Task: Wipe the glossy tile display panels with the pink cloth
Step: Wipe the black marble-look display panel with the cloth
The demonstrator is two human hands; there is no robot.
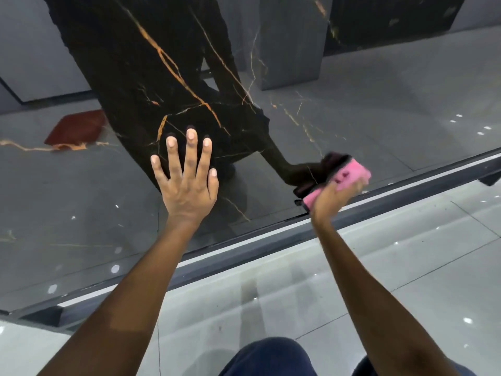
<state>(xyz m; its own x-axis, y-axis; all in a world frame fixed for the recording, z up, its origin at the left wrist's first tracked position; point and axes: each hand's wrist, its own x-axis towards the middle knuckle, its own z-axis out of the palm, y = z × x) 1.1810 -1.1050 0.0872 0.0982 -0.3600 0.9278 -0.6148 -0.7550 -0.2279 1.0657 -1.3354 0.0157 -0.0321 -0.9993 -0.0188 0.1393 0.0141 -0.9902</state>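
Note:
A glossy black tile panel [130, 63] with orange veins fills the upper part of the head view and mirrors the room and my arms. My left hand [187, 180] lies flat on it with its fingers spread and straight. My right hand [333, 199] grips the bunched pink cloth [349, 177] and holds it against the panel near its lower edge. The cloth looks slightly blurred. Its dark reflection shows just above it on the tile.
A grey metal rail [244, 253] runs along the panel's bottom edge. Below it lies a light grey tiled floor [271, 294]. My dark blue trousers [265, 359] show at the bottom. A reddish-brown shape [78, 128] appears in the panel at the left.

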